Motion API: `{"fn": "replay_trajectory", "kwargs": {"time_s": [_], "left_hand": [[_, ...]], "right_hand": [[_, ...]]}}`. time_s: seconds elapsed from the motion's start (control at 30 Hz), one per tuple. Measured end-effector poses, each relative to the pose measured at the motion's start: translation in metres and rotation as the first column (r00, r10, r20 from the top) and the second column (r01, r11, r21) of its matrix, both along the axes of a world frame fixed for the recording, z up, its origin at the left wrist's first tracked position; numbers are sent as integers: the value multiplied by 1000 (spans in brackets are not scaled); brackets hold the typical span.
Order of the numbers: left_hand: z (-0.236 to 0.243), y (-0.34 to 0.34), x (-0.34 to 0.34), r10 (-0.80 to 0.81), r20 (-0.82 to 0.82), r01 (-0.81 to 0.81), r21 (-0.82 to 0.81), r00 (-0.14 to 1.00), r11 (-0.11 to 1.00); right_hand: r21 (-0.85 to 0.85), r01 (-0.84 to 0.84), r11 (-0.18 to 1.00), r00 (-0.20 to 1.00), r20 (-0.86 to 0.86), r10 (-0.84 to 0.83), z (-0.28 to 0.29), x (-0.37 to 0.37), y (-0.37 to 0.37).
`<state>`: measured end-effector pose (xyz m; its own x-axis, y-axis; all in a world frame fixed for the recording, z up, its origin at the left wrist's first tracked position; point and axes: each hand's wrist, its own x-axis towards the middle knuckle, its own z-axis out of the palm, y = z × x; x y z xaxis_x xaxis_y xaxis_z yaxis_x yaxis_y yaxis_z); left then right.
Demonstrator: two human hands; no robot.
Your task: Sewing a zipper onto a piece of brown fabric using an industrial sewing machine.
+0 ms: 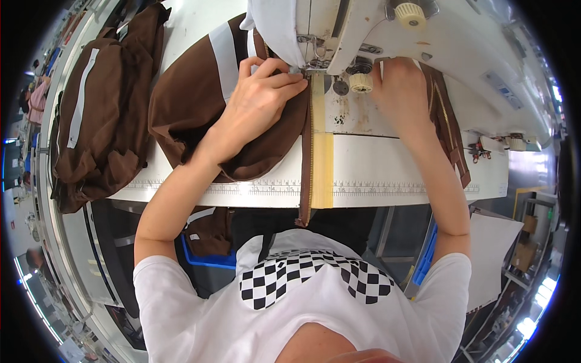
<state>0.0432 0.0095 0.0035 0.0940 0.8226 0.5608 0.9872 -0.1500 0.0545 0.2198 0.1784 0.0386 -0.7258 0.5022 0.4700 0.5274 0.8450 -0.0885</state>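
My left hand (263, 91) is closed, its thumb and fingers pinched on the edge of a brown fabric piece (193, 85) with a pale strip across it. The pinch lies just left of the sewing machine's presser foot (318, 63). A brown zipper (307, 163) with brass-coloured teeth runs from beneath that hand toward me, and its end hangs over the table's front edge. My right hand (402, 91) is slightly blurred beside the machine's cream knob (361, 83); its fingertips are hidden. Another stretch of zipper (445, 112) lies to the right of it.
More brown fabric (112, 115) is heaped at the left. Yellow tape (323, 169) crosses the white table beside the zipper, and a printed ruler (254, 189) follows the front edge. The machine's body (460, 66) stands over the far right. Below the table is a blue bin (209, 261).
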Motion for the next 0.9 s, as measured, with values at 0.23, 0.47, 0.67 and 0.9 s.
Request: {"fn": "replay_trajectory", "kwargs": {"time_s": [0.23,0.47,0.67,0.9], "left_hand": [[-12,2,11,2,19,-3,37,1000,999],[10,-19,18,-22,328,73,-145,944,987],[84,-75,29,2,469,390,-736,883,553],[81,-90,28,-41,471,340,-572,881,747]], "right_hand": [[74,-198,977,965,-163,207,-25,13,-11],[-572,-396,718,881,-458,120,-12,44,-55],[-789,-615,12,780,-610,-140,-16,54,-57],[-772,-629,87,775,-631,5,-15,59,-78]]}}
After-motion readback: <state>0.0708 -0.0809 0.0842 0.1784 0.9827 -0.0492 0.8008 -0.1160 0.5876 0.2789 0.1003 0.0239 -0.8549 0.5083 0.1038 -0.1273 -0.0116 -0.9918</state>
